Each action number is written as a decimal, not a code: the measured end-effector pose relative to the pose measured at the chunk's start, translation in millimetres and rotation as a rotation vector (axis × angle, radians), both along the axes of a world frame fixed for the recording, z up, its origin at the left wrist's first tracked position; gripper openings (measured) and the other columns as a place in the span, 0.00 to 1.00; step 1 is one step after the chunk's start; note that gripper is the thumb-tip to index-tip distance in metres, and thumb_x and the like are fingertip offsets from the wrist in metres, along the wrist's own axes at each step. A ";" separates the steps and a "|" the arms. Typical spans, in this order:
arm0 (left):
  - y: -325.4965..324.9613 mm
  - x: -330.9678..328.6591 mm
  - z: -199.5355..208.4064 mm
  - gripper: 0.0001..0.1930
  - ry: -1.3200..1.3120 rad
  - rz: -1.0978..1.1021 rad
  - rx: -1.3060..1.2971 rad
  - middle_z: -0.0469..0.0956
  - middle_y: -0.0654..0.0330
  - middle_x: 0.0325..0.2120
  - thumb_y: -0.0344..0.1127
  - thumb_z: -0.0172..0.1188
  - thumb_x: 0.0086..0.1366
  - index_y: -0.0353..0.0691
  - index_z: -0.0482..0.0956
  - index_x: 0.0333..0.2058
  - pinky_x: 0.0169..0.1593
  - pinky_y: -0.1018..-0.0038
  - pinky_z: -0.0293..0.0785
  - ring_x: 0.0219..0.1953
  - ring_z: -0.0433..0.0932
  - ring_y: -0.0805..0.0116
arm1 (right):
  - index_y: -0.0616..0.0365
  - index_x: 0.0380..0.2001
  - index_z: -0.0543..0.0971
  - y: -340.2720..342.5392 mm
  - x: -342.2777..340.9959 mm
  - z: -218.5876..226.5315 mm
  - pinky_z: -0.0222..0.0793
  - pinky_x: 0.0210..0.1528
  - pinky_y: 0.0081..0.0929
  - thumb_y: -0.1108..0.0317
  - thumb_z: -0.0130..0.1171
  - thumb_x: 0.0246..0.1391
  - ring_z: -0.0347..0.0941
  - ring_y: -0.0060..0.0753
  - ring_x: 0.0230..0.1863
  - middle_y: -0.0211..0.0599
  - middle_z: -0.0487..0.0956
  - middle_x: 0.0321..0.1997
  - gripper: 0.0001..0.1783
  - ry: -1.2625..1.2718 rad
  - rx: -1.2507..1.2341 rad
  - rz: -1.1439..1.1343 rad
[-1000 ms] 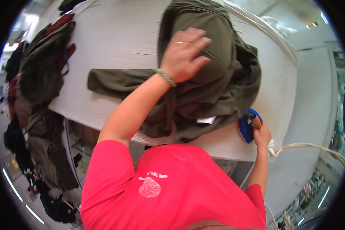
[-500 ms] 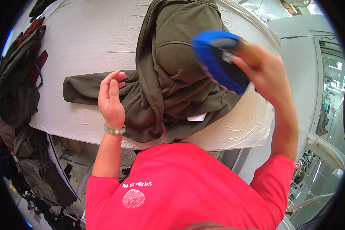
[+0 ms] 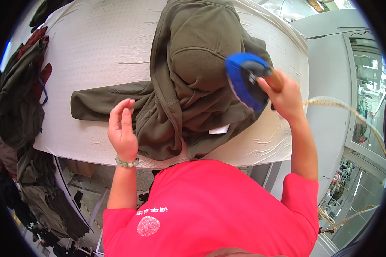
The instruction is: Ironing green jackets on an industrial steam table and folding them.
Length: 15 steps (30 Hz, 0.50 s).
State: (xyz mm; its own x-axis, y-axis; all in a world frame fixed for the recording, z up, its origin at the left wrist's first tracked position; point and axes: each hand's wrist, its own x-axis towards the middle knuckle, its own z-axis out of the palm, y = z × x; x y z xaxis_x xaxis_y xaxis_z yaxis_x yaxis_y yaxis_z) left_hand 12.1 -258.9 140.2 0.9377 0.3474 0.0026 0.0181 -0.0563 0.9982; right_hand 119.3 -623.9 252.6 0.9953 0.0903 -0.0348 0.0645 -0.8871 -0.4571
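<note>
An olive-green hooded fleece garment [image 3: 203, 70] lies spread on a white-covered table, its hood toward the far side and one sleeve reaching left. A small white label [image 3: 219, 129] shows on its near part. My right hand [image 3: 287, 97] is wrapped round the wooden handle of a blue and black steam iron [image 3: 247, 83]. The iron is tilted over the garment's right side, slightly blurred; whether it touches the cloth I cannot tell. By the garment's left sleeve, my left hand [image 3: 122, 130] holds nothing, its fingers extended and loosely curved.
The white table cover [image 3: 103, 55] is wrinkled along its edges. Dark green and red garments [image 3: 23, 90] hang in a pile at the left. A pale hose [image 3: 351, 108] curves at the right, in front of a grey cabinet [image 3: 330, 64] with glass panels.
My right hand has brought the iron down toward me, and the hand has shifted left. My left hand has drawn slightly nearer to me. The garment lies about as before.
</note>
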 end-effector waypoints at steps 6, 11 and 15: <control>-57.3 76.3 23.3 0.24 -0.260 -0.261 0.510 0.71 0.44 0.60 0.38 0.55 0.71 0.30 0.69 0.61 0.68 0.64 0.60 0.66 0.66 0.49 | 0.62 0.35 0.80 -147.9 -73.6 -77.2 0.66 0.32 0.24 0.58 0.70 0.54 0.66 0.17 0.29 0.23 0.75 0.27 0.17 0.292 0.125 -0.501; -113.1 168.7 24.0 0.39 -0.210 -0.259 0.584 0.52 0.43 0.71 0.58 0.50 0.72 0.35 0.55 0.70 0.74 0.58 0.42 0.75 0.45 0.48 | 0.61 0.38 0.81 -200.4 -110.4 -130.3 0.70 0.36 0.34 0.52 0.70 0.52 0.76 0.33 0.30 0.35 0.81 0.28 0.22 0.307 -0.098 -0.625; -124.9 217.7 17.7 0.44 -0.127 -0.238 0.692 0.48 0.44 0.73 0.67 0.44 0.70 0.37 0.51 0.71 0.75 0.54 0.37 0.76 0.40 0.48 | 0.57 0.51 0.79 -197.3 -105.1 -125.4 0.72 0.48 0.41 0.47 0.69 0.52 0.80 0.50 0.45 0.48 0.82 0.44 0.30 0.386 -0.231 -0.614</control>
